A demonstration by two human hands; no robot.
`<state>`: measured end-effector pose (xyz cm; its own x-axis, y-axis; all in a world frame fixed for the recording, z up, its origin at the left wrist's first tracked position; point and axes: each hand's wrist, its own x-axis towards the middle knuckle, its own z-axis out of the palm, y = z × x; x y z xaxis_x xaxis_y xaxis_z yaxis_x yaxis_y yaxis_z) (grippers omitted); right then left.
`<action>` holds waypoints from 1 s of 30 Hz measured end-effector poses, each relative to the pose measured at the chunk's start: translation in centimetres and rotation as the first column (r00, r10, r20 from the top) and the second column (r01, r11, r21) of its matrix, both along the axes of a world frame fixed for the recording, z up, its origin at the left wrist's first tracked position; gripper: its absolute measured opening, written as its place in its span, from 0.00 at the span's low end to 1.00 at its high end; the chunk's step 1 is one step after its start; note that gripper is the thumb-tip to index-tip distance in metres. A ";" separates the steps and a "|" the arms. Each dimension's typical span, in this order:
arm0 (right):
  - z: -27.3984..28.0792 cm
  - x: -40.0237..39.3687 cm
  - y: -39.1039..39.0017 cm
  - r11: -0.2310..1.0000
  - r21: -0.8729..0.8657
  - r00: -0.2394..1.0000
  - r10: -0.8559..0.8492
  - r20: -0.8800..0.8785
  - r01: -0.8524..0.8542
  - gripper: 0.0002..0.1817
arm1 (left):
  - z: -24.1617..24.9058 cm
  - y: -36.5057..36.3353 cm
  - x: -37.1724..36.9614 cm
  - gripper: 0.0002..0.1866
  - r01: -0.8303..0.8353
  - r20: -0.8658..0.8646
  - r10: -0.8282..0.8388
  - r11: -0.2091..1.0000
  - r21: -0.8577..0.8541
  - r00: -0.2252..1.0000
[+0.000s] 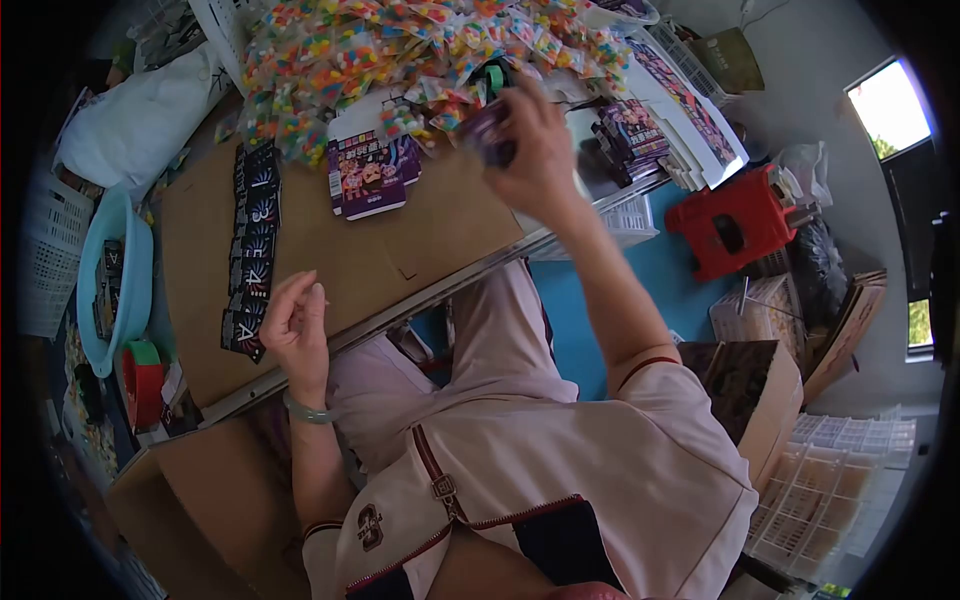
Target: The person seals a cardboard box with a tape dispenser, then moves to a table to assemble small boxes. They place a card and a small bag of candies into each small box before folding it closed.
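My right hand (535,150) is over the far right part of the table, its fingers closed on a small purple box (488,135) blurred by motion. A green-and-black round thing (492,78) lies just beyond it. Over the table's near left edge is my left hand (297,330), fingers loosely bent, with nothing seen in it. Beside it runs a row of overlapping black printed packets (252,255). Between my hands, flat purple printed cartons (368,180) lie on the brown cardboard (440,230). Clear bags of colourful candies (400,50) are heaped at the back.
More purple boxes (635,135) are stacked at the table's right, near white cartons (690,100). A blue basin (135,280) and a white sack (140,120) are at left. A red container (730,220) and a cardboard box (755,390) stand at right.
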<state>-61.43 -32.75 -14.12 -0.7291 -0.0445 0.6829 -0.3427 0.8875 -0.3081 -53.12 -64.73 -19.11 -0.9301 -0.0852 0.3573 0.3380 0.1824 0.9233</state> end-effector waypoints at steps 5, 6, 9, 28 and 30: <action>2.4 -2.1 14.2 0.873 0.289 0.875 -0.452 0.175 0.393 0.42 | -2.2 -1.0 0.7 0.04 -0.038 0.097 0.043 0.998 -0.056 0.994; 1.9 -2.2 16.2 0.828 0.386 0.823 -0.515 0.239 0.406 0.43 | -2.3 -0.9 0.8 0.04 -0.052 0.096 0.057 0.997 -0.054 0.994; -1.9 -3.0 21.0 0.895 0.248 0.786 -0.444 0.431 0.370 0.43 | -2.2 -0.5 0.9 0.04 -0.028 0.110 0.032 0.999 -0.036 0.993; -5.6 -11.4 -11.3 0.924 0.183 0.917 0.275 0.289 -0.335 0.23 | -2.5 4.3 -9.0 0.15 -0.124 -0.025 0.132 0.819 -0.561 0.991; -5.3 -11.9 -11.6 0.934 0.178 0.924 0.250 0.290 -0.309 0.28 | -2.4 4.1 -9.5 0.15 -0.081 0.033 0.123 0.807 -0.584 0.992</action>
<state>-73.33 -44.31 -19.40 -0.8147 -0.3971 0.4225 -0.5206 0.8219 -0.2312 -62.61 -60.66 -21.47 -0.9510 0.0229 0.3085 0.2293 0.7216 0.6532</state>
